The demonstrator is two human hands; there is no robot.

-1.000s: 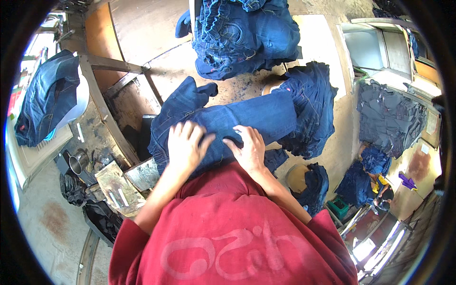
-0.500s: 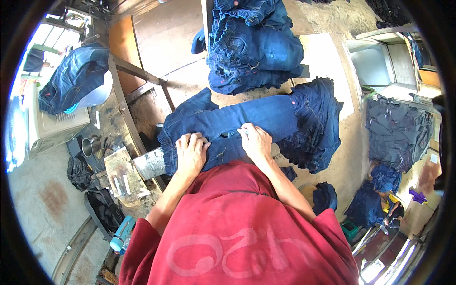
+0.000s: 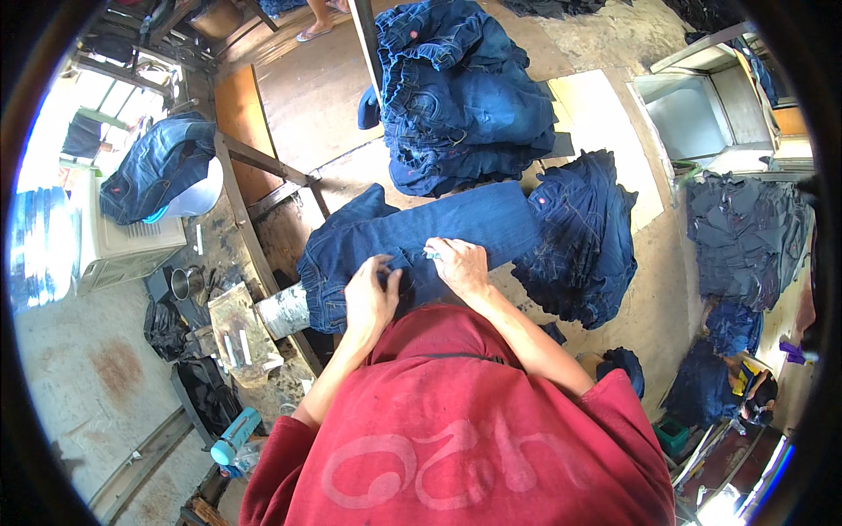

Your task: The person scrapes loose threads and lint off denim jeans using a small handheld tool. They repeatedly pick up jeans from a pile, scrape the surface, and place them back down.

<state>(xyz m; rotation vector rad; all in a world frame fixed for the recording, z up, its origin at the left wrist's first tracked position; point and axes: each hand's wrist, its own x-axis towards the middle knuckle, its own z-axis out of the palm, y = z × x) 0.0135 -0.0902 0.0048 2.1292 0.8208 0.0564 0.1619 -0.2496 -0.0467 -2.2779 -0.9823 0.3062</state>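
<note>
Jeans [image 3: 474,215]: near centre, over pale beam [image 3: 285,314]. Left hand [image 3: 370,298]: thumb and fingers loosely apart. Right hand [image 3: 462,266]: pinching small pale object [image 3: 431,255]. Risk: unsteadied cloth might bunch.

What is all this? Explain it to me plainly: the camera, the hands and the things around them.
There is no machine here: these are a person's bare hands, seen from above by a wide camera worn on the head, which bends straight edges. The red shirt below is the wearer's own. Blue jeans stretch across the middle, with a pale round support poking out at the left. The right hand pinches a small pale object, too small to identify. The left hand is curled at the jeans; its grip is unclear. Beyond sits a denim pile.
</note>
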